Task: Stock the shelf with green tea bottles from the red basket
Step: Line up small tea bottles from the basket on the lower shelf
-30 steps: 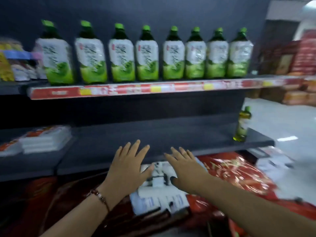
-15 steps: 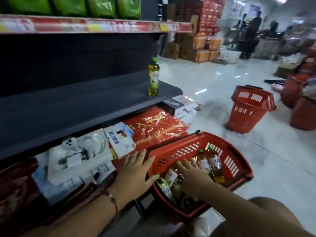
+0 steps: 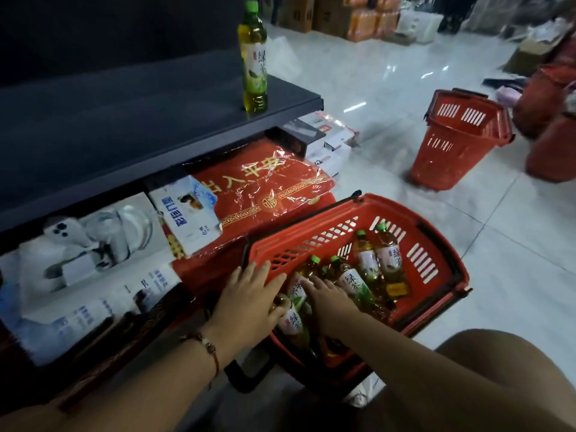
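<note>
- At the far left of the frame, under the dark shelf (image 3: 131, 120), lie white boxed goods (image 3: 90, 260) and a red foil-wrapped pack (image 3: 265, 185); they are no part of the task.
- The shelf runs from the left edge to upper centre and carries a single green tea bottle (image 3: 253, 57), upright near its right-hand end (the rest of its surface shows bare). A second ago the view faced this shelf head-on, with both hands held flat before it; the camera has since swung down and right to the floor.
- Lower centre, the left hand (image 3: 249, 302), a beaded cord at its wrist, has come down onto the near left rim of the red basket (image 3: 436, 244). Its fingers (image 3: 265, 275) are straight and slightly spread, lying over the rim and against a bottle, not curled round anything.
- Just right of it, the right hand (image 3: 327, 299) has reached further into the basket than half a second ago. Its fingers are extended and lie on the bottles in the basket (image 3: 355, 282); whether they have closed on one cannot be told.
- The bottles lie tumbled, labels up, in the basket's lower part.
- At right, a second red basket (image 3: 461, 135) stands well apart on the pale floor (image 3: 514, 260).
- The shift means a fresh pick-up is starting; the stocking looks barely begun.
</note>
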